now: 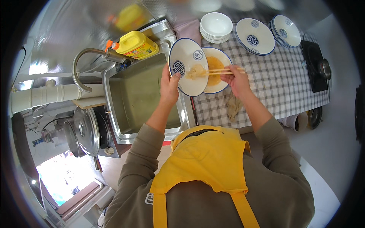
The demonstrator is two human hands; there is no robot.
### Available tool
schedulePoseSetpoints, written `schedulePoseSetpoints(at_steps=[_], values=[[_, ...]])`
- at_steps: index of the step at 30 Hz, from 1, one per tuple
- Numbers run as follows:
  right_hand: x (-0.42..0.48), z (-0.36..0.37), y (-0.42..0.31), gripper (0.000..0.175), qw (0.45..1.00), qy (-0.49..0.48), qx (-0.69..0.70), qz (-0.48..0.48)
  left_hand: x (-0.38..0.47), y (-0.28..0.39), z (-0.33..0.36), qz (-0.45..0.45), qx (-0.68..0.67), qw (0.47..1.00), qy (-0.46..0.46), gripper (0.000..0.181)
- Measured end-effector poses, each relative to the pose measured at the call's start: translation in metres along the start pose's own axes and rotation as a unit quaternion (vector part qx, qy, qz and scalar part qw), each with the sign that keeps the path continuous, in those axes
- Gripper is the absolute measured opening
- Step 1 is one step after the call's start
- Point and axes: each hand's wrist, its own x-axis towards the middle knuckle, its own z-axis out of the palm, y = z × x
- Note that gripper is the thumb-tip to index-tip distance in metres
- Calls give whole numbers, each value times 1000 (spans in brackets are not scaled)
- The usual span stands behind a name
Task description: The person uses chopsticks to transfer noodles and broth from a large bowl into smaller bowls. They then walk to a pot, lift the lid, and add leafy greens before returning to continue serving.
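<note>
My left hand (170,85) grips the left rim of a white bowl with a blue rim and blue patterns (186,51), tilted toward the right. In my right hand (237,81) is a pair of wooden chopsticks (218,71), their tips at a pale lump of food (196,71) inside that bowl. Beneath and to the right, a second blue-rimmed bowl (225,58) with orange-brown liquid rests on the checked tablecloth (256,94). The tilted bowl overlaps part of it. A crumpled beige cloth (234,107) lies near my right wrist.
Left of the bowls is a steel sink (137,94) holding cloudy water, with a curved faucet (78,68) and a yellow bottle (138,44). Stacked white bowls (216,25) and blue-patterned bowls (255,35) stand at the back. A black cooker (313,67) sits at the right.
</note>
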Motion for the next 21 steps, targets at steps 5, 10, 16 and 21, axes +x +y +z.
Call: schedulePoseSetpoints(at_steps=[5, 10, 16, 21], values=[[-51, 11, -3, 23, 997, 25, 63, 41, 2, -12, -4, 12, -19, 999, 30, 61], [-86, 19, 9, 25, 985, 62, 139, 85, 4, -14, 10, 64, 3, 996, 69, 61], [-49, -30, 40, 22, 977, 123, 172, 20, -3, -15, 11, 29, -10, 997, 70, 60], [-22, -42, 22, 23, 984, 124, 123, -44, -15, -18, -1, -7, -1, 996, 88, 57]])
